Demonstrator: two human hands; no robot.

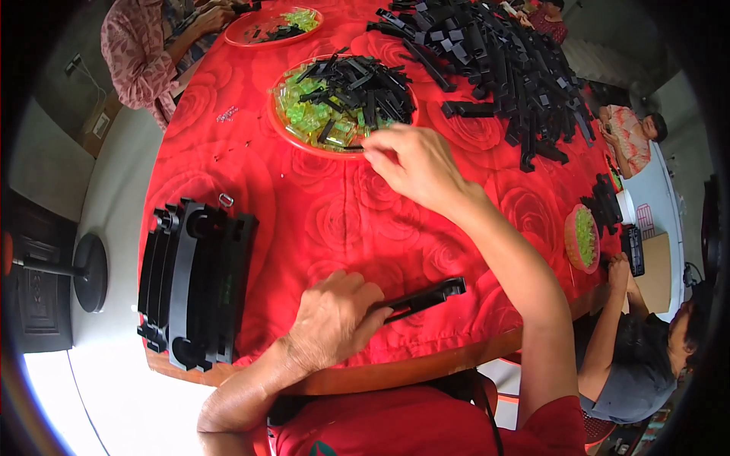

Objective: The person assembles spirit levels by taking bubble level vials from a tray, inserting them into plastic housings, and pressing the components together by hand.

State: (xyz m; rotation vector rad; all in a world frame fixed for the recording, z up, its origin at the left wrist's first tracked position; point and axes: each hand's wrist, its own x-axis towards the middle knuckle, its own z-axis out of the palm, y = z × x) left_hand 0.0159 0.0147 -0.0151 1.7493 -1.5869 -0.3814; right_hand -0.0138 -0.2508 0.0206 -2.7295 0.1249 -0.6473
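My left hand [334,315] is closed around one end of a long, narrow black plastic part [427,299], whose hooked end points right above the table's near edge. Farther off, my right hand [420,161] reaches to the near rim of a round red tray [275,121], thumb and fingers bent together in a pinch. A dark sliver shows by its fingertips, but I cannot tell whether it is held. Inside the tray lie translucent yellow-green pieces [303,114] and a heap of small black strips [372,85].
A row of long black parts [201,285] lies at the left, beside a small metal-looking clip [226,200]. Many similar parts form a big pile [502,68] at far right. Another tray [251,39] stands far left; a pink bowl [573,251] sits right. Other people work around the red-covered table [334,205].
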